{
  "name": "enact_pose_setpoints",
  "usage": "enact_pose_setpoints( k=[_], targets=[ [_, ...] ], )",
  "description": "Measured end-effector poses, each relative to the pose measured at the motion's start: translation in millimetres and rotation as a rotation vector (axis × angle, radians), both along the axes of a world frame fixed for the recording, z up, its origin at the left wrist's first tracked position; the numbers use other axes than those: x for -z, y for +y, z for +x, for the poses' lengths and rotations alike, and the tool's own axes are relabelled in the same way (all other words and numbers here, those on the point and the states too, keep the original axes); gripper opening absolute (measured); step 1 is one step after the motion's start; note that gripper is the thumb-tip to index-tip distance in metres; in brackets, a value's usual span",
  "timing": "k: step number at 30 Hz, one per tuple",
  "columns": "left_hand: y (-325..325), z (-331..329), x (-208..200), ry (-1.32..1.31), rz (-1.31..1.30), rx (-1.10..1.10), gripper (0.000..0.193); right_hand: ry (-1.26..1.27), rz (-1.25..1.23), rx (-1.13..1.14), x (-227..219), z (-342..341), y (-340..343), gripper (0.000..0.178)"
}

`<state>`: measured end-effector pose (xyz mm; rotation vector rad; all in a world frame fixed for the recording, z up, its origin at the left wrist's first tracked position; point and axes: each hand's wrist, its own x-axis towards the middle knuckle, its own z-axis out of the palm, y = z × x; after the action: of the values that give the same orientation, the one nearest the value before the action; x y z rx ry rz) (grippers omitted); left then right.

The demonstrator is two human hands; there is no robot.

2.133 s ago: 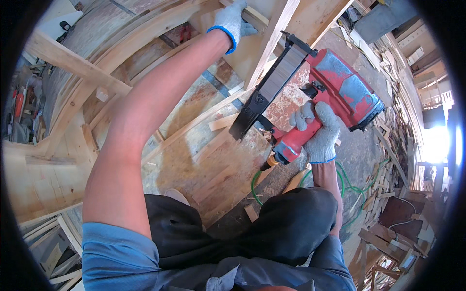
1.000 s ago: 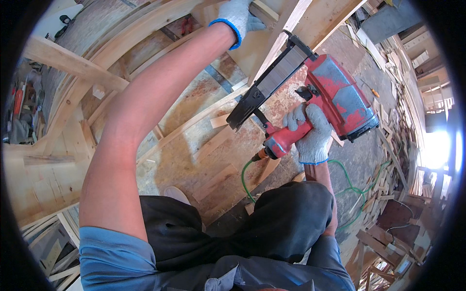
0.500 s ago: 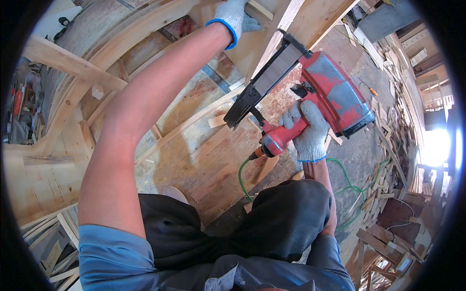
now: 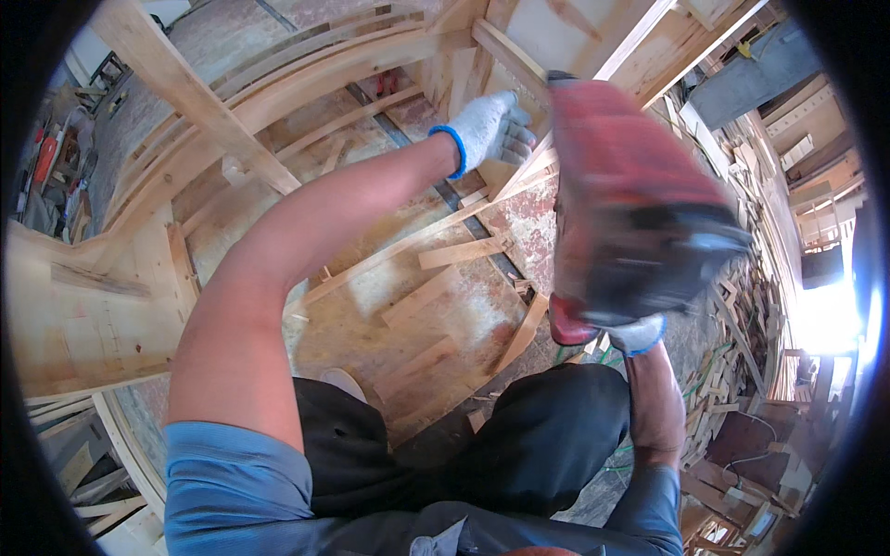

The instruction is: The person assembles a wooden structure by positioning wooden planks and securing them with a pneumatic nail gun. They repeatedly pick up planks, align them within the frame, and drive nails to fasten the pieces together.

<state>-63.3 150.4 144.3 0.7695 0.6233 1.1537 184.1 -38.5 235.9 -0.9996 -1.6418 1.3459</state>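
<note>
In a white knit glove with a blue cuff, my left hand (image 4: 489, 134) is beside the wooden frame's upright panel, its fingers loosely bent and apart, with nothing seen in them. My right hand (image 4: 637, 334), gloved the same way, grips a red and grey pneumatic nail gun (image 4: 616, 157). The tool is smeared by motion and raised against the frame's long beam (image 4: 640, 32); it hides most of that hand's fingers. Whether its tip touches the wood cannot be seen. A thin wooden strip (image 4: 389, 246) runs across below my left hand.
Loose wood offcuts (image 4: 462, 253) lie on the stained floor before my knees. A slanted timber (image 4: 190, 93) and a curved rail (image 4: 324, 79) stand at the left. Scrap wood (image 4: 742, 278) is piled along the right, and tools (image 4: 46, 162) lie at the far left.
The nail gun has swung up and turned, its rear now toward me. My left hand has come down and nearer, away from the frame's top. The view has shifted slightly.
</note>
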Motion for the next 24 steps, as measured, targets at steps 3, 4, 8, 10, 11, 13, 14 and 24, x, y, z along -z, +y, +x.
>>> enact_pose_setpoints(
  k=[3, 4, 8, 10, 11, 13, 14, 24],
  targets=[
    [3.4, -30.5, 53.2, -0.088, 0.263, -0.065, 0.042, -0.322, 0.352, -0.167, -44.5, -89.2, 10.9, 0.067],
    [-4.3, -31.3, 52.5, -0.087, 0.258, -0.074, 0.042, -0.463, 0.403, -0.126, -51.4, -115.7, 19.8, 0.060],
    [-28.9, -50.6, 31.9, 0.076, 0.212, -0.116, 0.042, -0.738, 0.466, 0.031, -37.5, -157.4, 50.8, 0.052],
    [-32.9, -67.9, 22.5, 0.204, 0.214, -0.127, 0.042, -0.760, 0.354, 0.075, -38.9, -182.9, 60.9, 0.056],
    [-35.6, -75.5, 21.5, 0.275, 0.213, -0.131, 0.042, -0.792, 0.392, 0.088, -31.4, -192.9, 67.4, 0.057],
    [-36.8, -81.2, 15.3, 0.403, 0.216, -0.129, 0.042, -0.806, 0.394, 0.113, -23.8, -206.7, 79.5, 0.057],
    [-36.3, -84.3, 14.1, 0.467, 0.218, -0.126, 0.042, -0.812, 0.393, 0.124, -18.7, -213.7, 85.5, 0.057],
    [-30.5, -110.4, 7.0, 0.956, 0.237, -0.132, 0.042, -0.912, 0.402, 0.284, -0.7, -249.0, 109.3, 0.060]
  ],
)
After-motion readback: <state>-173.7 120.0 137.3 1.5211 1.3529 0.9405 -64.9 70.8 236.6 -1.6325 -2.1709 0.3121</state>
